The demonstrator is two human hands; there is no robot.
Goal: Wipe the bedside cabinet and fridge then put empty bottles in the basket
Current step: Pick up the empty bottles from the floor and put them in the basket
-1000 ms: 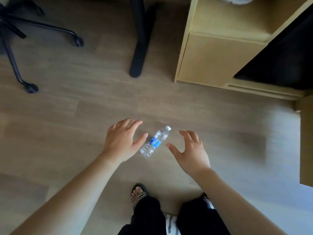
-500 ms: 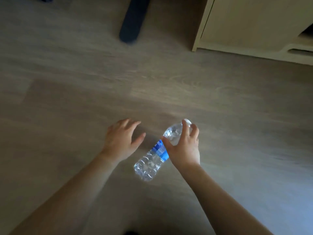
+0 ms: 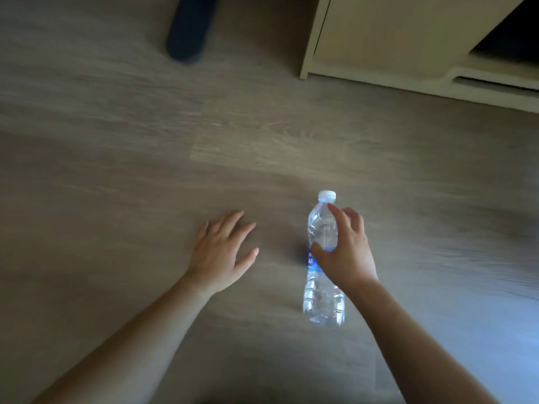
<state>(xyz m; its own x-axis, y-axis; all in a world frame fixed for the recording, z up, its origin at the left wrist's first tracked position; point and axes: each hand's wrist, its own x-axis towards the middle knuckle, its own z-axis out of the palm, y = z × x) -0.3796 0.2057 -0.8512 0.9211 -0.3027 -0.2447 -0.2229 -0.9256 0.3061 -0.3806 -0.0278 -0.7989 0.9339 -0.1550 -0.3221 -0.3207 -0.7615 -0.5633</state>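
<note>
1. The right hand (image 3: 347,255) gripped the clear plastic water bottle (image 3: 323,298) round its upper body. The thumb sat near the blue label (image 3: 311,262) and the fingers curled below the white cap (image 3: 327,195).
2. The left hand (image 3: 218,252) was open with fingers spread, apart from the bottle and holding nothing.
3. The bottle lay lengthwise over the wooden floor (image 3: 116,141), well short of the light wooden cabinet (image 3: 393,33). Whether it was clear of the floor could not be determined.
4. Judgement: thin walls would likely buckle, so a light, even grip near the stiffer shoulder was advisable.
5. No basket was in view; it should be located before carrying.
</note>
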